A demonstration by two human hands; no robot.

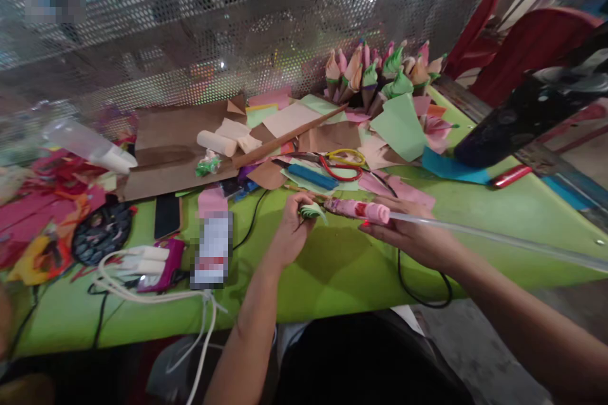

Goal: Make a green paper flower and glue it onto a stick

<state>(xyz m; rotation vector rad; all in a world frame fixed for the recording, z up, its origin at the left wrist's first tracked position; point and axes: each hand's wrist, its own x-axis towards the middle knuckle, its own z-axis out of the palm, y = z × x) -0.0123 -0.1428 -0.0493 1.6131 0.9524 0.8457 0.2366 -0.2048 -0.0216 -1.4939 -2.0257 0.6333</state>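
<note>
My left hand (291, 235) pinches a small piece of pale green layered paper (311, 210), curled at its edge. Lying across my right hand (418, 234) is a pink glue gun (356, 207) with a stained, darkened front end, gripped from behind and below. A long translucent glue stick (479, 232) runs out of its back toward the right edge. The glue gun's nozzle points left and is close to the green paper; whether they touch I cannot tell. A small red light glows on its underside.
Paper cones with coloured swirled tops (370, 79) stand at the back. Scissors (342, 168), a blue stick (313, 176) and paper scraps lie beyond my hands. A phone (212, 250), white cables (137, 296) and a black phone (168, 216) are left; a dark bottle (517, 117) is right.
</note>
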